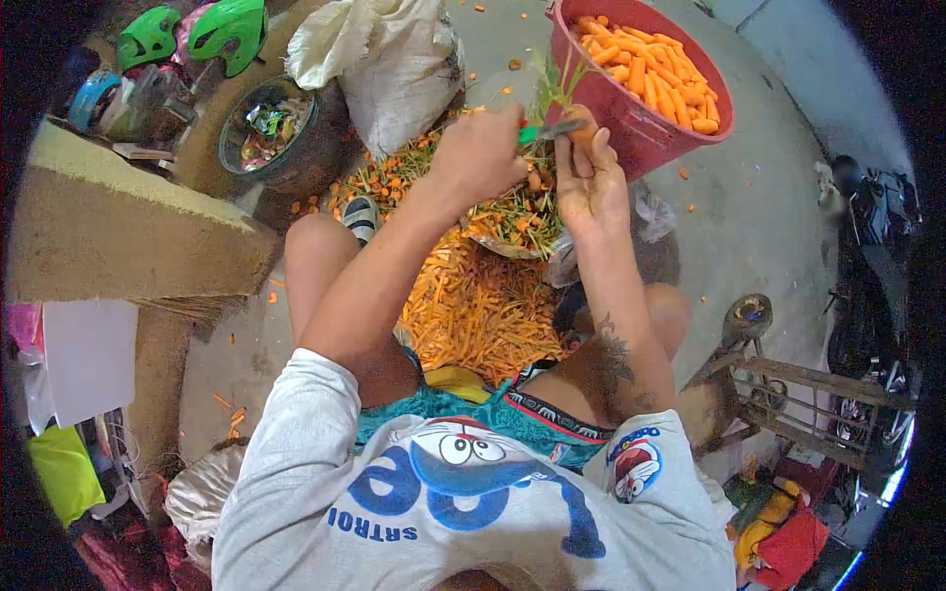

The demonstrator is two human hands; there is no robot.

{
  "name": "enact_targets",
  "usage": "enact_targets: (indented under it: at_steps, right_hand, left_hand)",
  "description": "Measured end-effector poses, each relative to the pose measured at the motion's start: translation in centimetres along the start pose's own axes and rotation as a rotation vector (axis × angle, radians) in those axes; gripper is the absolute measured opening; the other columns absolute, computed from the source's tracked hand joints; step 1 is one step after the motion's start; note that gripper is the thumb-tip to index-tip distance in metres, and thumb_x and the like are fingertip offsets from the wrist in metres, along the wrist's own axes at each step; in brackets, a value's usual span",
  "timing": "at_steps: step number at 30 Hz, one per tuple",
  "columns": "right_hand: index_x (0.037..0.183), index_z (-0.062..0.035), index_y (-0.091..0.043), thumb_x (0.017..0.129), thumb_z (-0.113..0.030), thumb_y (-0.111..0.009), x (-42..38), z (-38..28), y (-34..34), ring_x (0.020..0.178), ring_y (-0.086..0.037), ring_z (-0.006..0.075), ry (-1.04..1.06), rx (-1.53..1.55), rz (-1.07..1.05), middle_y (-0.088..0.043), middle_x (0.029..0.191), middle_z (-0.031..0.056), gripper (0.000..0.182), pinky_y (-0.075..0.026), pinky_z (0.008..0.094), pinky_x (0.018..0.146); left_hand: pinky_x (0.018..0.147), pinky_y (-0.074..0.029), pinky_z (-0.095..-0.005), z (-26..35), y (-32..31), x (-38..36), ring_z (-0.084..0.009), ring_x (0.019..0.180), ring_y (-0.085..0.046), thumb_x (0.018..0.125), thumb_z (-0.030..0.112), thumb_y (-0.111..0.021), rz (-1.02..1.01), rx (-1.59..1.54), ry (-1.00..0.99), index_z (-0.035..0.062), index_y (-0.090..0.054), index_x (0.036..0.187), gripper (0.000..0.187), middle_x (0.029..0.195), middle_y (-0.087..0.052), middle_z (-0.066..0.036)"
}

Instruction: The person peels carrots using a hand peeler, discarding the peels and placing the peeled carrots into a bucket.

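My left hand (481,155) is closed around the green handle of a small knife (564,129). Its blade lies across the upper part of a carrot (581,120) with green leaf stalks still on it. My right hand (595,187) holds that carrot, palm turned up, with fingers and thumb around its lower part. Below both hands, cut carrot tops and green stalks (522,219) lie heaped. Nearer to me, a big pile of orange carrot peelings (478,315) fills the floor between my legs.
A red tub (641,128) of peeled carrots stands beyond my right hand. A white sack (399,94) and a dark bin (232,148) of waste are at the far left. A wooden frame (803,379) stands at right; a low wall (128,217) is at left.
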State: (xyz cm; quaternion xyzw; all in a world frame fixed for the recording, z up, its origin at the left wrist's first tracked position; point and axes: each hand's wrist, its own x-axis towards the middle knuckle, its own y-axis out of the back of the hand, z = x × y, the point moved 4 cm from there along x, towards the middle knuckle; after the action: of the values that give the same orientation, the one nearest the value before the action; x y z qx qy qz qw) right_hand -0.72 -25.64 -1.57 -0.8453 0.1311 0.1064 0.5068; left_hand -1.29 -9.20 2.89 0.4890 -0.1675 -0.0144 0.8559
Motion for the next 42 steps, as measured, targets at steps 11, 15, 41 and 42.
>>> enact_targets:
  at_steps: [11,15,41,42]
  right_hand:
    - [0.115,-0.01,-0.062,0.104,-0.032,-0.054,-2.0,-1.0,-1.3,0.092,-0.066,0.0206,-0.268,-0.162,-0.288,-0.067,0.102,0.0063,0.027,-0.059,0.0404,0.077]
    - [0.119,-0.0034,-0.061,0.104,-0.03,-0.049,-1.4,-0.8,-1.0,0.076,-0.065,0.0223,-0.171,-0.456,-0.374,-0.065,0.093,0.0089,0.032,-0.058,0.0334,0.069]
    - [0.124,-0.0056,-0.054,0.095,-0.023,-0.049,-5.4,-0.9,-3.6,0.077,-0.063,0.0185,-0.093,-0.536,-0.55,-0.065,0.096,0.0089,0.034,-0.047,0.0296,0.056]
    - [0.123,-0.0053,-0.054,0.095,-0.022,-0.049,-5.0,-0.9,-3.1,0.077,-0.064,0.0183,-0.159,-0.496,-0.514,-0.065,0.095,0.009,0.033,-0.047,0.0293,0.057]
  left_hand:
    - [0.078,-0.057,-0.044,-4.6,3.6,1.0,-0.0374,0.085,-0.073,0.09,0.019,-0.073,0.195,-0.342,-0.058,-0.0032,-0.067,0.102,0.026,0.09,-0.073,-0.022]
    - [0.065,-0.053,-0.0326,-5.8,5.6,0.8,-0.0178,0.071,-0.068,0.095,0.024,-0.074,0.324,-0.757,0.016,0.0023,-0.068,0.099,0.023,0.083,-0.073,-0.008]
    - [0.063,-0.051,-0.0258,-8.8,5.2,1.0,-0.0077,0.07,-0.062,0.092,0.014,-0.077,0.499,-0.999,0.14,0.003,-0.07,0.099,0.015,0.077,-0.067,0.002]
    - [0.06,-0.05,-0.0247,-6.0,5.8,0.4,-0.0072,0.066,-0.061,0.092,0.016,-0.078,0.508,-1.104,0.126,0.0029,-0.07,0.101,0.017,0.076,-0.066,0.002]
